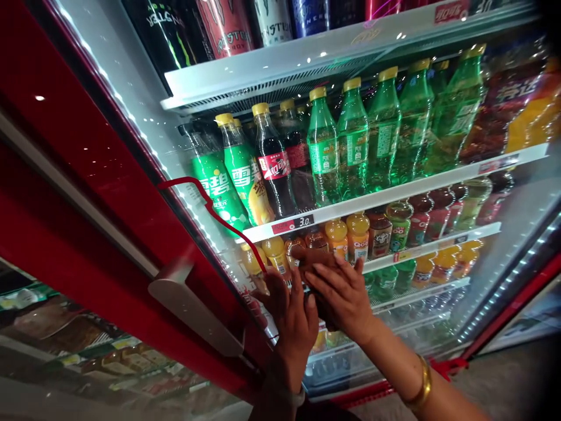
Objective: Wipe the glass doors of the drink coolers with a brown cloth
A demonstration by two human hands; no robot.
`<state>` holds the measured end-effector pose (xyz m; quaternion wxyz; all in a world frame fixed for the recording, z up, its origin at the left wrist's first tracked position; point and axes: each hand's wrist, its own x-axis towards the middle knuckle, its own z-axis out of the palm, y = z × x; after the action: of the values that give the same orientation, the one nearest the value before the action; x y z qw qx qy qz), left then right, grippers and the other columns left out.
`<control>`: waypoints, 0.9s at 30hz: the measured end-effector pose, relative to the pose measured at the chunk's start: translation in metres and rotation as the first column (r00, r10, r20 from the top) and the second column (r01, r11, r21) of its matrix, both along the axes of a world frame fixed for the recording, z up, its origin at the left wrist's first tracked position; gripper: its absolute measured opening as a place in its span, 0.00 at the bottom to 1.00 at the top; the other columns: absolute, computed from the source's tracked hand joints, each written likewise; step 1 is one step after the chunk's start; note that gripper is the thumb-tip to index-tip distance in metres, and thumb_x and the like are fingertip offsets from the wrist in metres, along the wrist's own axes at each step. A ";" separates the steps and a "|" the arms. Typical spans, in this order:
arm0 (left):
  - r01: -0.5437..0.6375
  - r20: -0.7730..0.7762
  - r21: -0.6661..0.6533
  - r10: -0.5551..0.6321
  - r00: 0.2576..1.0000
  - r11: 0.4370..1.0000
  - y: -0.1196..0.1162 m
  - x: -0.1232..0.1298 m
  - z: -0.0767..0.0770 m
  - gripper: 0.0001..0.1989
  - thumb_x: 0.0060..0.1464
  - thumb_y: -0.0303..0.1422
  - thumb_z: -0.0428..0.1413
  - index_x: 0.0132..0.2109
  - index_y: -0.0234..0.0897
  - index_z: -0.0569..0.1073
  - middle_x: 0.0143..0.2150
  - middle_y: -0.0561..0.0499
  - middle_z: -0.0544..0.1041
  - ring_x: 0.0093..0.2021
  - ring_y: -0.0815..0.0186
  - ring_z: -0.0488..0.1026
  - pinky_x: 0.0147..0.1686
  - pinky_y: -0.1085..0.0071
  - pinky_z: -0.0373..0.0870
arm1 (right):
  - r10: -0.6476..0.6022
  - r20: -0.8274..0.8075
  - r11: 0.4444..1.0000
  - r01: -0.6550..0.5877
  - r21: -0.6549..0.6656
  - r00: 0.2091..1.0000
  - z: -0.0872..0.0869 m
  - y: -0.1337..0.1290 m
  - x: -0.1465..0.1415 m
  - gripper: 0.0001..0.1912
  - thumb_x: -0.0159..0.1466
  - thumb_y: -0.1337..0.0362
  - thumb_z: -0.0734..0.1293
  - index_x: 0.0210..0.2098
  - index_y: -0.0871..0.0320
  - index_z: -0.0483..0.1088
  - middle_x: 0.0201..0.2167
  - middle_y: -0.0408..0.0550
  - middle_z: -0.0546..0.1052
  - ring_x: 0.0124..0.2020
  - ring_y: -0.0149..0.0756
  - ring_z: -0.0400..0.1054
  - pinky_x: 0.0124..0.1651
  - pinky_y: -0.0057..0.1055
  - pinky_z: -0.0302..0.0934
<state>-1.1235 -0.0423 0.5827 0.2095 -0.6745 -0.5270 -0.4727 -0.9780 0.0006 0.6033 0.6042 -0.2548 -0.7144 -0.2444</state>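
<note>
My left hand [297,327] is raised in front of a drinks cooler, fingers stretched upward and slightly apart. To its right, my right hand [346,298] reaches in from the lower right with its fingers extended leftward. Dark shapes like reflections of the hands appear beside both, as on glass; whether the fingertips touch it I cannot tell. I see nothing held in either hand. A thin red cord-like strip [228,225] curves down from the door frame and ends near my left fingertips. Behind are bottles, among them a cola bottle [274,161] and a green soda bottle [323,146].
A grey door handle [195,304] juts out on the red frame [109,234] left of my hands. Cans [223,26] stand on the upper shelf [263,70], juice bottles [358,234] on a lower one. At the lower left is another display with packaged goods [118,362].
</note>
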 end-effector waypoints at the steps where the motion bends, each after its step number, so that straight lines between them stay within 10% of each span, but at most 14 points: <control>1: 0.010 0.024 -0.024 -0.010 1.000 1.000 0.001 0.006 0.001 0.33 0.73 0.35 0.47 0.79 0.45 0.46 0.82 0.48 0.37 0.81 0.52 0.34 0.79 0.45 0.36 | -0.007 -0.044 1.000 0.007 -0.007 0.999 0.006 0.002 0.002 0.19 0.72 0.64 0.65 0.61 0.50 0.73 0.57 0.45 0.80 0.78 0.41 0.49 0.81 0.57 0.35; 8: 0.024 0.003 0.089 -0.025 1.000 0.996 0.003 0.017 -0.002 0.33 0.74 0.35 0.42 0.79 0.39 0.40 0.82 0.45 0.38 0.81 0.58 0.35 0.79 0.53 0.38 | 0.015 -0.035 1.000 -0.015 0.010 0.999 0.009 0.000 -0.009 0.21 0.77 0.63 0.54 0.58 0.52 0.75 0.57 0.41 0.80 0.78 0.38 0.46 0.83 0.49 0.34; 27: 0.107 -0.122 0.084 -0.096 0.988 0.991 0.025 0.090 -0.006 0.32 0.74 0.34 0.43 0.79 0.34 0.45 0.81 0.41 0.42 0.81 0.58 0.42 0.79 0.59 0.43 | -0.071 0.021 0.997 0.071 -0.010 0.997 -0.018 0.024 0.099 0.14 0.73 0.63 0.63 0.55 0.50 0.76 0.53 0.44 0.82 0.78 0.40 0.48 0.82 0.53 0.35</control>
<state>-1.0333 -0.0177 0.5770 0.2461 -0.7168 -0.4568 -0.4657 -0.8788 0.0248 0.5855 0.5864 -0.2806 -0.7123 -0.2646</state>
